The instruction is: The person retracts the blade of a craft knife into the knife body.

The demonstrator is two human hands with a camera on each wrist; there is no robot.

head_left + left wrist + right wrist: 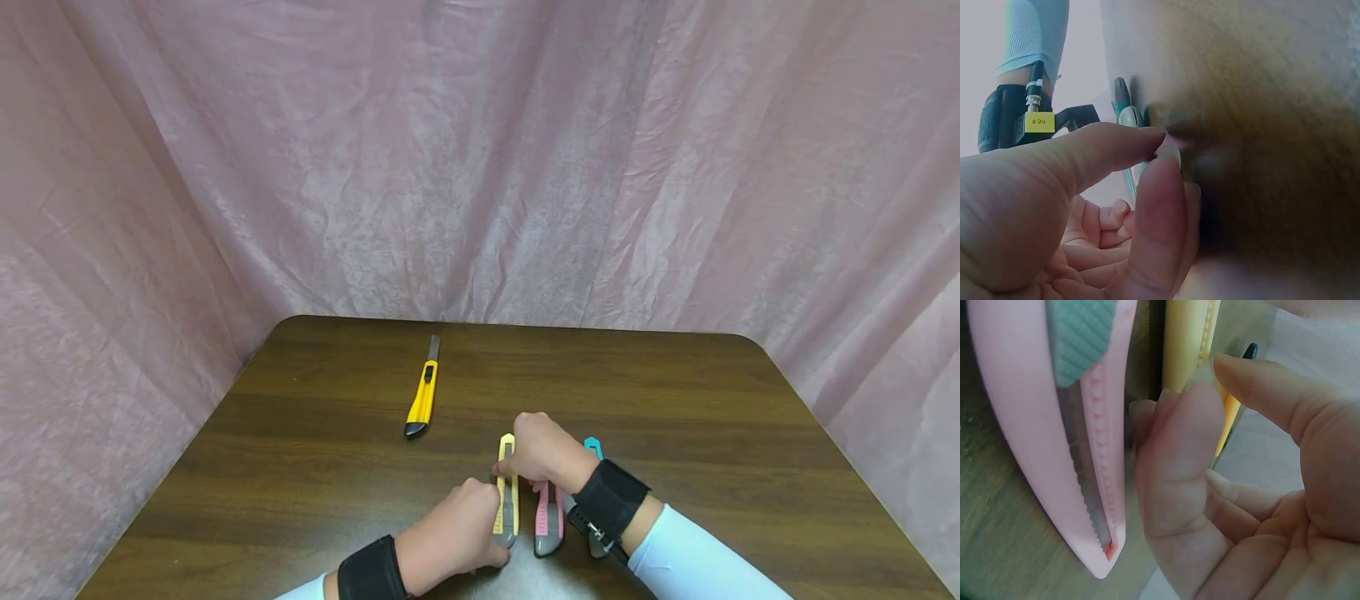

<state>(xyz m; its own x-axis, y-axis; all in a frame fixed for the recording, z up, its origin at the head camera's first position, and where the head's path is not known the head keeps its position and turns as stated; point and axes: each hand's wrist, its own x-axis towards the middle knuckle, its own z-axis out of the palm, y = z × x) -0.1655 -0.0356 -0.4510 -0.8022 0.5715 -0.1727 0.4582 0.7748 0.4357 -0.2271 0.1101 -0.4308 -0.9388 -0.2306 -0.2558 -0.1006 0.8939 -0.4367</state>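
A pale yellow utility knife (507, 500) lies lengthwise on the wooden table, between both hands. My left hand (459, 527) pinches its grey lower end between thumb and bent fingers. Farther up, my right hand (546, 450) pinches the same knife near its tip; in the right wrist view, thumb and fingertips meet at its pale yellow body (1180, 350). Just right of it is a pink utility knife (549, 523) with a grey end, its upper part hidden beneath my right hand. A blue utility knife (592, 445) lies beyond that, partly covered by my right wrist.
Toward the back left of the table (675, 400) lies a bright yellow utility knife (423, 393) with a black end and its blade extended. Pink curtains (465, 167) hang behind the table and along its sides.
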